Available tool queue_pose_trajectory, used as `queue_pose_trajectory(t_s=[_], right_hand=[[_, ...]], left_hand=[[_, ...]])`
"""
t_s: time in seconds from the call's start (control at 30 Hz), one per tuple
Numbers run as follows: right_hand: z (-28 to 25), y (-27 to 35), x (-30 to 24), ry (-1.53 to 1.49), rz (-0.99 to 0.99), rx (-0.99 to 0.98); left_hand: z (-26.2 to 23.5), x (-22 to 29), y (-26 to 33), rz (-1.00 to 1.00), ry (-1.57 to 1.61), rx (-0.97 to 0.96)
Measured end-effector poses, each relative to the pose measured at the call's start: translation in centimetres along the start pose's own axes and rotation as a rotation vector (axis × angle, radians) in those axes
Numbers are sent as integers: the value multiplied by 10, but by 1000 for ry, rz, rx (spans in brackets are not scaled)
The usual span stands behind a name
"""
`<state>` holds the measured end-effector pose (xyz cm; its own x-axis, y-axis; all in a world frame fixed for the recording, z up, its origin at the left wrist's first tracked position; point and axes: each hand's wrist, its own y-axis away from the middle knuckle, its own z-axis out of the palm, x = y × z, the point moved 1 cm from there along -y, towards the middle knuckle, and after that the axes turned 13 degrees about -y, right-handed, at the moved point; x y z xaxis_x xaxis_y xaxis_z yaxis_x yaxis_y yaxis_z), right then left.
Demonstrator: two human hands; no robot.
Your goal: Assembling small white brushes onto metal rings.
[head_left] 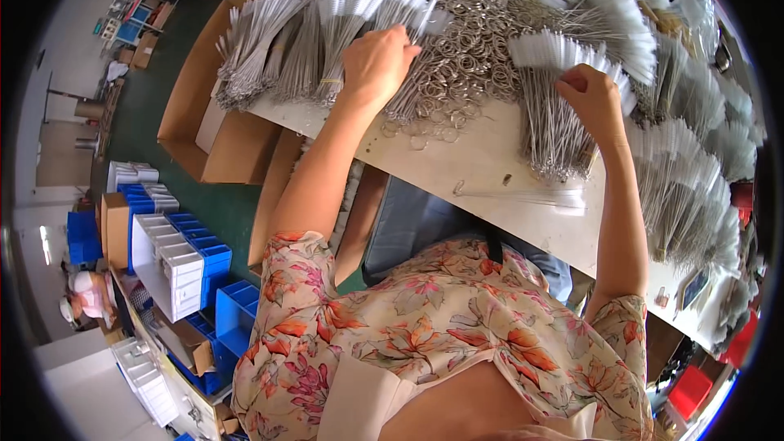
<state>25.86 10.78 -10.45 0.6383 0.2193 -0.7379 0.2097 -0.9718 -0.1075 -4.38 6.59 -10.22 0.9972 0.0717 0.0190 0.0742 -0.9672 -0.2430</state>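
Note:
My left hand (380, 65) is at the near side of upright bundles of thin wire brushes (347, 4) with white bristle tips. Its fingers are curled and mostly hidden, and what they hold cannot be made out. To its right lies a heap of metal rings (469, 49). My right hand (592, 94) is closed in a pinch over another brush bundle (551, 114), at its bristle end; anything between those fingers is too small to tell. One loose brush (523, 194) lies on the table nearer to me.
The pale table (482, 155) carries many more brush bundles (678, 171) along its right side. Open cardboard boxes (237, 143) stand at its left edge. Blue and white bins (175, 257) sit on the left, where another person (90, 298) is visible. A red container (690, 392) is at lower right.

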Motion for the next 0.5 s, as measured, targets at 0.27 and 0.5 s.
queue_pose_trajectory(t_s=[0.27, 0.5], right_hand=[[8, 1, -19, 269, -119, 94], [-35, -5, -9, -960, -13, 214]], left_hand=[[31, 0, -48, -2, 547, -6], [-8, -5, -52, -62, 891, -311]])
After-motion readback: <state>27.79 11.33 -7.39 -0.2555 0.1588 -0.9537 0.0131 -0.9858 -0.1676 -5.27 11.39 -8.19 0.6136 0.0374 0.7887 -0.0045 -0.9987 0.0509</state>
